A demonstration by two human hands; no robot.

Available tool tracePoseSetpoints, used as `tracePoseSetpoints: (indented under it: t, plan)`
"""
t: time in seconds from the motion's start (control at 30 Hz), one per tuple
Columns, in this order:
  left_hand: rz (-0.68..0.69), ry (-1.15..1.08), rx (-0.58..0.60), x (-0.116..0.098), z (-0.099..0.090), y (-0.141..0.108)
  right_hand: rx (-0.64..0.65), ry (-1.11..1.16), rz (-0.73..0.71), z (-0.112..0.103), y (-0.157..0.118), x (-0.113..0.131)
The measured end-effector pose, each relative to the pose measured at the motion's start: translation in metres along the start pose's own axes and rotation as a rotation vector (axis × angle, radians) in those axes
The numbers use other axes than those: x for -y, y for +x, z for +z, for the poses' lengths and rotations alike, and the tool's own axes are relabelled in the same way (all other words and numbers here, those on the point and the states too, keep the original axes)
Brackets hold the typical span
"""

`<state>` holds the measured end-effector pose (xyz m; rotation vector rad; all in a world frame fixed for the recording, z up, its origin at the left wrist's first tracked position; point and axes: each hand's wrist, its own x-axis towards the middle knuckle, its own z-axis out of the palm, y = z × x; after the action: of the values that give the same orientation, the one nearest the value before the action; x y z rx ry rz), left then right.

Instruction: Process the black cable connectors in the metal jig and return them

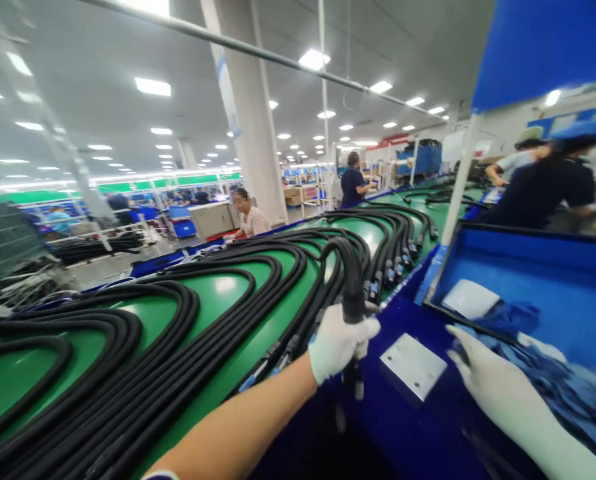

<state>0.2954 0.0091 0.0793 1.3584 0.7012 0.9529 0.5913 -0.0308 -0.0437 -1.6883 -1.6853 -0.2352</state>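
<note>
My left hand, in a white glove, is wrapped round a thick black cable. The cable arcs up from the green table and hangs down through the fist, with its end showing below. To the right of it, a silver metal block with small holes sits on the dark blue surface. My right hand, also gloved, is between this block and the blue tray. Its thumb and fingers are apart, with a dark patch between them that I cannot make out.
Rows of bent black cables cover the green table, several with blue-marked connectors. Blue strips or bags lie by the tray. A white post stands at the tray's corner. Several people work around the line.
</note>
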Motion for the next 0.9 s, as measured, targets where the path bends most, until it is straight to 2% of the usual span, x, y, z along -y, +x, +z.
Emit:
tracePoseSetpoints:
  t: [0.1,0.2,0.3,0.5,0.57,0.7,0.83,0.9]
  plan:
    - [0.122,0.02,-0.019,0.002,0.018,0.035,0.162,0.036,0.015,-0.019,0.002,0.017]
    - [0.199,-0.034,0.05,0.012,0.033,0.077,0.252,0.099,0.074,-0.027,0.015,0.008]
    - [0.246,-0.032,0.078,0.022,0.044,0.102,0.281,0.124,0.121,-0.031,0.02,-0.002]
    - [0.215,0.031,0.058,0.04,0.054,0.106,0.31,0.092,0.175,-0.034,0.02,0.001]
    - [0.221,0.124,0.004,0.045,0.056,0.105,0.314,0.108,0.177,-0.037,0.022,0.006]
    - [0.32,0.392,-0.141,0.048,0.06,0.104,0.352,0.252,0.146,-0.048,0.028,0.028]
    - [0.202,0.35,0.01,0.041,0.056,0.105,0.38,0.377,0.06,-0.049,0.043,0.061]
    - [0.197,0.319,0.062,0.037,0.051,0.107,0.399,0.39,0.03,-0.043,0.053,0.075]
